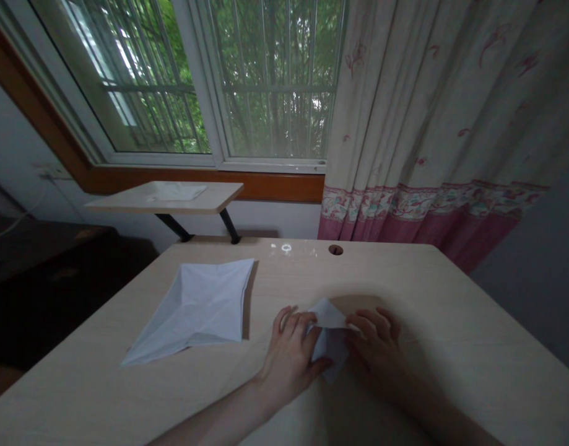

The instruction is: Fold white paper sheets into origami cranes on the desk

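A small folded sheet of white paper (329, 314) lies on the desk between my two hands, one pointed corner facing away from me. My left hand (291, 347) grips its left side, thumb low and fingers along the upper edge. On the opposite side, my right hand (374, 347) has its fingertips closed on the paper's right edge; part of that hand is in shadow. A larger creased white sheet (207, 306) rests to the left, with raised edges and a long point toward the front left.
The pale wooden desk (451, 322) has a round cable hole (335, 249) near its back edge. A raised shelf (219, 197) on black legs holds crumpled white paper (176, 191). Behind are a barred window (275, 87) and a long curtain (418, 124).
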### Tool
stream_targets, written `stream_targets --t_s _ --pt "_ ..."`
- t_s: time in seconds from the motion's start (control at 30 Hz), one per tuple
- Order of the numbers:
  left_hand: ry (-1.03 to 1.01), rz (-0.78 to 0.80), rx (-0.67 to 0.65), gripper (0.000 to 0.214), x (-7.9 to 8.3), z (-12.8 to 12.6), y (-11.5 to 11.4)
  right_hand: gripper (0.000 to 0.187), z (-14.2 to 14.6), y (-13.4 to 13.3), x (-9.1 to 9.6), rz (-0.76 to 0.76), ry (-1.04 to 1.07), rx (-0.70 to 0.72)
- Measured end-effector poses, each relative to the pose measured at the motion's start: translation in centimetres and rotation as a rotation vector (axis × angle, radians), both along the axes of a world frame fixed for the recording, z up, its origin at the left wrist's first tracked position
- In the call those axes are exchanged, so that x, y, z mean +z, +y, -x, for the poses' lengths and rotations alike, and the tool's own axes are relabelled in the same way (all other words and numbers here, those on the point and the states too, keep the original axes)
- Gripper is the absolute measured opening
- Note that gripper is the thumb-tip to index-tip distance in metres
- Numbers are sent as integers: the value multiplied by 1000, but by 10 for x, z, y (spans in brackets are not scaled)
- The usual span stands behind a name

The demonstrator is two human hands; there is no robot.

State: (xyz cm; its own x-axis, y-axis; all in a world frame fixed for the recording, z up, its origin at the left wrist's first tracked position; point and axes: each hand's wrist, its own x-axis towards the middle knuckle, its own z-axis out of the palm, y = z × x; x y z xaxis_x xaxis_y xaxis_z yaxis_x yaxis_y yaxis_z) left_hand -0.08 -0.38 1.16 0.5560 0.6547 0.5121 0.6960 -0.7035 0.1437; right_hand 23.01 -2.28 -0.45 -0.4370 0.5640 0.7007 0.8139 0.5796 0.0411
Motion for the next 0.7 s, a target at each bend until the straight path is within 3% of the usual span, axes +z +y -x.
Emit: stream_targets --t_s 0.2,0.4,0.7 --pt "-25 -11 33 78 0 -2 1 47 -1 4 -6 43 10 -92" --pt "-68 25 60 72 -3 -3 3 32 -3 8 -8 104 75 -103" --pt "-93 102 75 83 -3 -3 6 34 -6 11 -8 208 154 -81"
